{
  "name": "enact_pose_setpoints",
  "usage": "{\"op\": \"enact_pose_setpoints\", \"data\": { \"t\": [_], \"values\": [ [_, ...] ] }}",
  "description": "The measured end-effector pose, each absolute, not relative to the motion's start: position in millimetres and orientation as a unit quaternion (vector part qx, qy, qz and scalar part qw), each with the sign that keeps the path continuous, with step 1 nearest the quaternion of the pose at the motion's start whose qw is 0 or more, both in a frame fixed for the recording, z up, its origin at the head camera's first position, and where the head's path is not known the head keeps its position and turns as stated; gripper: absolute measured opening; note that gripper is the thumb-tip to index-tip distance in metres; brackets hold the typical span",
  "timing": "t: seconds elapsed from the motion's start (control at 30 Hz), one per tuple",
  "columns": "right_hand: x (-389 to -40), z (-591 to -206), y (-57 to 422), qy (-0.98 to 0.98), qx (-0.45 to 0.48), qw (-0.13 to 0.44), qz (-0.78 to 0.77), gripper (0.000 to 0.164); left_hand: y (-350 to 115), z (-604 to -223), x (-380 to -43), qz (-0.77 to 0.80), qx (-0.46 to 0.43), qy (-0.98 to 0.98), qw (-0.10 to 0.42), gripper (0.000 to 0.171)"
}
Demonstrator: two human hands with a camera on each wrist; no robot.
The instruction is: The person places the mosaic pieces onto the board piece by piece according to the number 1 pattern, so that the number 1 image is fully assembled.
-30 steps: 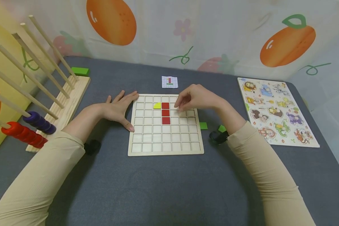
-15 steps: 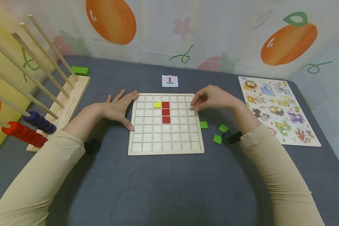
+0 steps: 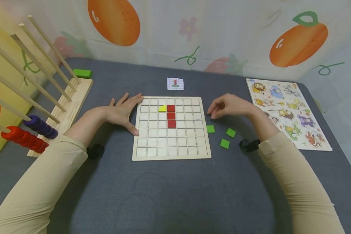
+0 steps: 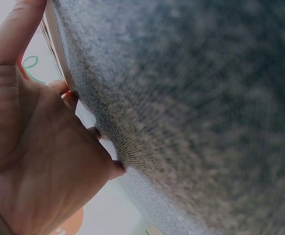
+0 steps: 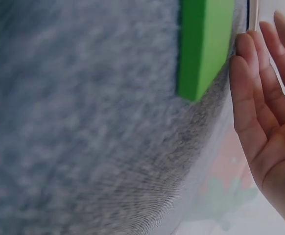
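Observation:
A wooden grid board (image 3: 172,152) lies on the dark cloth, with a column of three red squares (image 3: 171,115) and a yellow quarter-round piece (image 3: 162,108) in its cells. At the board's left edge my left hand (image 3: 118,112) rests with fingers spread, thumb and fingertips touching the frame; the left wrist view shows its palm (image 4: 44,147). My right hand (image 3: 231,105) hovers just right of the board, fingers loosely bent and holding nothing. Below it lie three green squares (image 3: 230,132); a green piece (image 5: 206,49) looms large in the right wrist view.
A small printed pattern card (image 3: 175,84) lies behind the board. Left stands a wooden peg rack (image 3: 82,94) with red beads (image 3: 24,139) and blue beads (image 3: 41,126), a green block (image 3: 83,73) behind it. An animal puzzle board (image 3: 289,113) lies at the right.
My right hand has moved from over the board's upper right to beyond its right edge, uncovering the green squares. The left hand and the pieces on the board stay put.

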State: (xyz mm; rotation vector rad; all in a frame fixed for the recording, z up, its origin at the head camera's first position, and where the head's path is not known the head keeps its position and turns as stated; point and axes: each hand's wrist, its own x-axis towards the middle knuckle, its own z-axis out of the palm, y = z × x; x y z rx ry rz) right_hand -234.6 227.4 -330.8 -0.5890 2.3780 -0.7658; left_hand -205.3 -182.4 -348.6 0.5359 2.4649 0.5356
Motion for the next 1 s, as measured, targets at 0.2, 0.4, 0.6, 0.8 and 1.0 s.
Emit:
{"op": "enact_pose_setpoints", "data": {
  "t": [0.2, 0.4, 0.6, 0.8, 1.0],
  "values": [
    [-233.2, -336.1, 227.6, 0.87, -0.231, 0.326, -0.289, 0.026, -181.7, -348.0, -205.6, 0.193, 0.202, 0.919, 0.277, 0.139],
    [-231.9, -339.1, 224.8, 0.86, -0.247, 0.341, -0.287, 0.03, -181.4, -347.6, -205.4, 0.187, 0.198, 0.921, 0.277, 0.139],
    [-230.0, -338.6, 224.9, 0.859, -0.252, 0.344, -0.281, 0.03, -182.0, -347.6, -205.1, 0.19, 0.197, 0.921, 0.276, 0.138],
    [-228.0, -338.8, 224.8, 0.861, -0.253, 0.344, -0.276, 0.03, -181.1, -344.9, -203.4, 0.196, 0.2, 0.919, 0.276, 0.138],
    [-226.2, -340.4, 224.5, 0.862, -0.261, 0.341, -0.27, 0.031, -181.3, -344.5, -203.1, 0.194, 0.206, 0.919, 0.276, 0.138]
  ]
}}
